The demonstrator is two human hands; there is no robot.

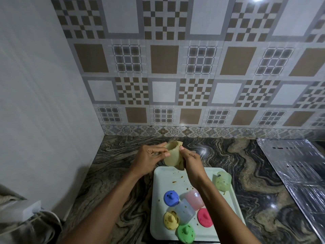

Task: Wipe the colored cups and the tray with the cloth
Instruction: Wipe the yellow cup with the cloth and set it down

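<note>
Marbled table point(112, 166), tiled wall behind. Frame centre: left hand point(149, 156) grips yellow cup point(169, 154), right hand point(191, 161) pinches cloth point(179, 164) against it, above the far edge of the tray point(158, 191). Soiled green cup point(223, 181) lies lower right, nearer right hand.

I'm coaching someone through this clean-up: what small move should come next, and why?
Likely rotate the yellow cup in the left hand against the cloth that the right hand pinches, to wipe round its wall. Both are held above the tray at its far edge; the speckled green cup can wait.
</note>
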